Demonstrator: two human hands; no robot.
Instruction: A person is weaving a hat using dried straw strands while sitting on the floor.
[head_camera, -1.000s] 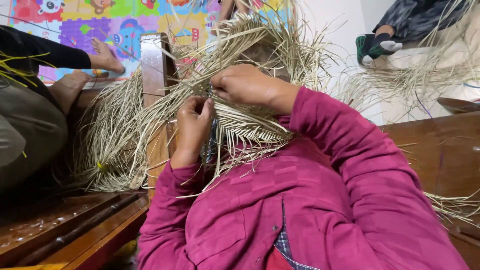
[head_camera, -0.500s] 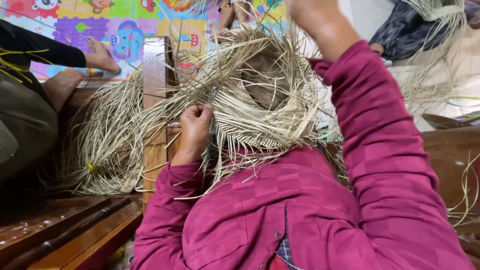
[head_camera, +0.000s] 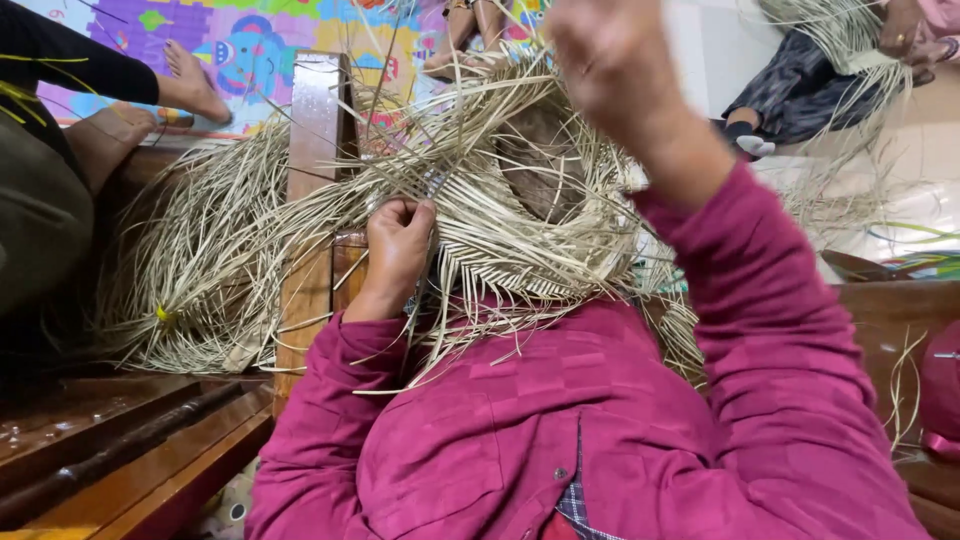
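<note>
The left hand (head_camera: 398, 245) pinches straw strands against the half-woven straw piece (head_camera: 500, 225) at centre. The right hand (head_camera: 615, 70), raised and blurred, has an unclear grip. Best to keep the pinch firm, I think.

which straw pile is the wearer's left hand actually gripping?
The half-woven straw piece in the lap: the left hand pinches its edge. The loose straw bundle by the wooden post lies untouched.

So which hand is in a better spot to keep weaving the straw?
Probably the left hand: it is down on the woven straw, fingers pinching the strands. The right hand is raised high above the straw and blurred, away from the weave.
</note>
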